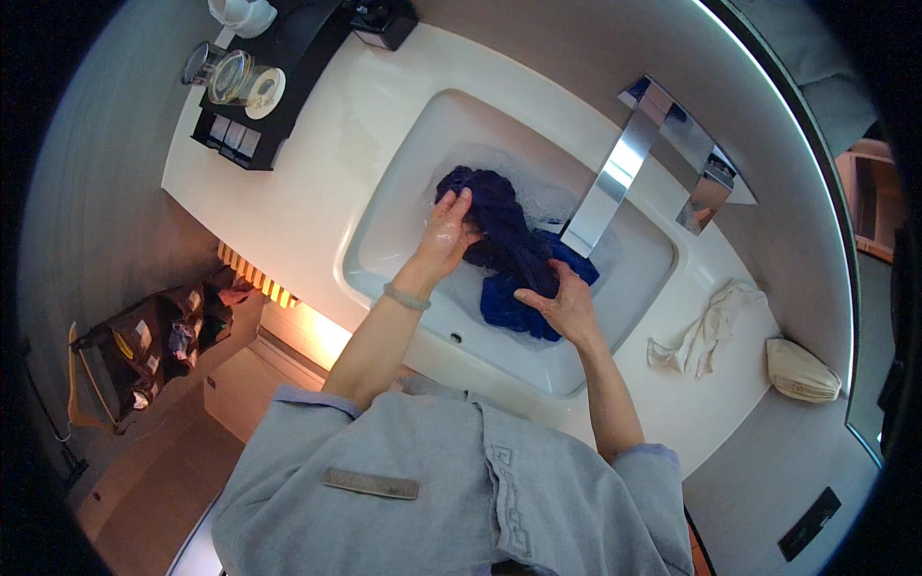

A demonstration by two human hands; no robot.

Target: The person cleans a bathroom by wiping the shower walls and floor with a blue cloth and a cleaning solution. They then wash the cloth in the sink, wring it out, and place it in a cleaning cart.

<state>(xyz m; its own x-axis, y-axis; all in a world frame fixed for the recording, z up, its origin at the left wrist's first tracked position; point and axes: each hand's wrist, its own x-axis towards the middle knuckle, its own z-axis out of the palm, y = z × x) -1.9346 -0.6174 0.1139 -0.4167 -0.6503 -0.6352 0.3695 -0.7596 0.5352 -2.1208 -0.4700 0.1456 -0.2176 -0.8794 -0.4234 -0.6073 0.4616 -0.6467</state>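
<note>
A wet, bunched dark blue and purple cloth garment [504, 223] lies in sudsy water inside the white washbasin [360, 237]. My left hand [445, 234] grips its upper left end, fingers curled over the fabric. Lower right, my right hand [565, 299] holds the other end, with the thumb spread over a brighter blue part. The chrome faucet spout [609, 187] reaches over the basin just above the cloth's right side. Some of the garment is under the water and its folds hide its shape.
A black tray [306, 65] with glass jars [234, 78] stands at the upper left of the counter. A crumpled white cloth [709, 331] and a cream pouch [803, 371] lie at the right. A mixer lever [706, 194] sits beside the spout. A hanging organizer [166, 331] is at the far left.
</note>
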